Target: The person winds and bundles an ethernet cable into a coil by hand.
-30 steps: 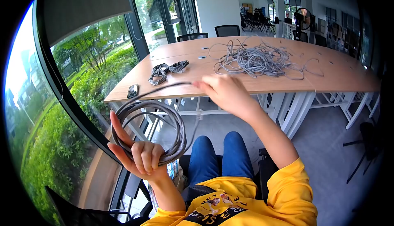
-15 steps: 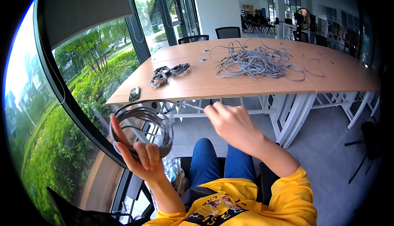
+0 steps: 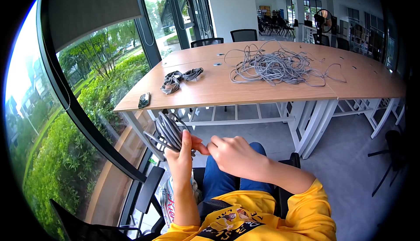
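Observation:
A coil of grey cable [image 3: 167, 129] is gripped in my left hand [image 3: 183, 147], its loops seen nearly edge-on above and left of the thumb. My right hand [image 3: 232, 153] is closed beside it, with its fingertips meeting the fingers of my left hand. What lies between those fingertips is too small to make out. On the table [image 3: 210, 93] beyond my hands rest a tangled heap of grey cable [image 3: 280, 67] and a smaller bundled cable [image 3: 179, 80].
A phone [image 3: 144, 100] lies at the table's near left corner. Two black chairs [image 3: 243, 35] stand behind the table. Glass windows run along the left. Below the table's front edge are white metal legs [image 3: 313, 125]. A black stand [image 3: 393, 151] is at the right.
My right hand has come down and left to meet my left hand. The coil has turned from face-on to nearly edge-on, and the stretched cable length between the hands no longer shows.

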Available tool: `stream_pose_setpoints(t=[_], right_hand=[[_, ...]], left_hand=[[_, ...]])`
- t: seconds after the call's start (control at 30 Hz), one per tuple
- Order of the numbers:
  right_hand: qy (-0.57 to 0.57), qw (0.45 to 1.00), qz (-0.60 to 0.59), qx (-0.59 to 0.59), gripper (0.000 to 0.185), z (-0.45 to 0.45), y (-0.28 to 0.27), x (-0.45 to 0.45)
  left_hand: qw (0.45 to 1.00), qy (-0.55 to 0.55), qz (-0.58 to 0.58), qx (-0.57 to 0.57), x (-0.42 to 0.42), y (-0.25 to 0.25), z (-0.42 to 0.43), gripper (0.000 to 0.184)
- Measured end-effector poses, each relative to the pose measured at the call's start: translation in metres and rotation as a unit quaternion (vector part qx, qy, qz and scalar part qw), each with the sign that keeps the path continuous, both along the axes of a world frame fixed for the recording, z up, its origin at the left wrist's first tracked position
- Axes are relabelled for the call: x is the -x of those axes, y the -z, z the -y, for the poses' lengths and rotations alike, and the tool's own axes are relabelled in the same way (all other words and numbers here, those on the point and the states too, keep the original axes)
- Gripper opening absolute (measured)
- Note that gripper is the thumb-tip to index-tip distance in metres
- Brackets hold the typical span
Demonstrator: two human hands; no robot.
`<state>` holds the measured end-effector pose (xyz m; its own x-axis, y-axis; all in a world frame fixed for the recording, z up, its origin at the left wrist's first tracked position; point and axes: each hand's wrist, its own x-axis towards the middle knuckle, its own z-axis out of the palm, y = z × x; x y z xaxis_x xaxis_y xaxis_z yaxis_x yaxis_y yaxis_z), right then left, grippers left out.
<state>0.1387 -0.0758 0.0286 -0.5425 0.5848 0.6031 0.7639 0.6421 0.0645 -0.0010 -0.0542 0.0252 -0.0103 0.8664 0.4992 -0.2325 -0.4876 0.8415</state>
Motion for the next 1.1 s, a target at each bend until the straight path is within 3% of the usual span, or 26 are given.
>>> stream_pose_setpoints(t=[0.07, 0.13, 0.23, 0.3, 0.37, 0.43, 0.5, 0.63, 0.77, 0.83, 0.87, 0.9, 0.97, 1.0, 1.03, 1.1], right_hand=[[-0.004, 0.999, -0.015, 0.052, 0.015, -0.002, -0.002, -0.001], [-0.039, 0.971, -0.160, 0.172, 0.022, -0.002, -0.004, 0.001], [-0.042, 0.934, -0.231, 0.271, 0.028, -0.006, -0.001, 0.004], [-0.047, 0.930, -0.256, 0.261, 0.029, -0.013, 0.008, 0.006], [-0.051, 0.924, -0.282, 0.253, 0.031, -0.013, 0.008, 0.007], [-0.019, 0.894, -0.283, 0.348, 0.035, -0.009, 0.000, 0.008], [-0.049, 0.881, -0.307, 0.357, 0.038, -0.014, 0.007, 0.006], [-0.120, 0.850, -0.324, 0.397, 0.042, -0.020, 0.013, -0.006], [-0.116, 0.867, -0.316, 0.366, 0.038, -0.013, 0.009, -0.012], [-0.142, 0.731, -0.354, 0.566, 0.032, -0.009, 0.006, -0.020], [-0.137, 0.675, -0.355, 0.632, 0.023, -0.011, 0.011, -0.025], [-0.137, 0.675, -0.355, 0.632, 0.023, -0.013, 0.011, -0.032], [-0.127, 0.763, -0.277, 0.571, 0.016, -0.017, 0.006, -0.042], [-0.110, 0.829, -0.322, 0.444, 0.014, -0.014, 0.003, -0.040], [-0.110, 0.829, -0.323, 0.443, 0.014, -0.013, -0.004, -0.037], [-0.071, 0.963, -0.228, 0.122, 0.013, -0.015, -0.020, -0.029]], left_hand=[[0.999, -0.035, -0.006, -0.029, -0.007, 0.002, -0.001, 0.031], [0.997, -0.045, 0.017, -0.066, -0.009, 0.006, -0.005, 0.026], [0.995, -0.085, 0.013, -0.047, -0.015, 0.007, -0.004, 0.022], [0.992, -0.108, 0.005, -0.066, -0.018, 0.013, -0.008, 0.021], [0.964, -0.190, -0.165, -0.087, -0.021, 0.016, -0.010, 0.023], [0.926, -0.243, -0.275, -0.093, -0.023, 0.014, -0.009, 0.024], [0.897, -0.264, -0.339, -0.105, -0.023, 0.015, -0.012, 0.028], [0.899, -0.221, -0.373, -0.056, -0.019, 0.012, -0.013, 0.033], [0.932, -0.211, -0.294, 0.001, -0.010, 0.023, -0.031, 0.042], [0.947, -0.211, -0.230, 0.076, -0.006, 0.013, -0.029, 0.042], [0.943, -0.242, -0.226, 0.008, 0.001, 0.023, -0.039, 0.043], [0.940, -0.270, -0.209, -0.018, 0.006, 0.029, -0.045, 0.043], [0.949, -0.245, -0.191, 0.045, 0.012, 0.019, -0.038, 0.042], [0.961, -0.186, -0.180, 0.093, 0.015, 0.013, -0.033, 0.042], [0.961, -0.185, -0.181, 0.093, 0.014, 0.009, -0.029, 0.042], [0.987, -0.004, -0.128, 0.102, 0.010, 0.006, -0.022, 0.043]])
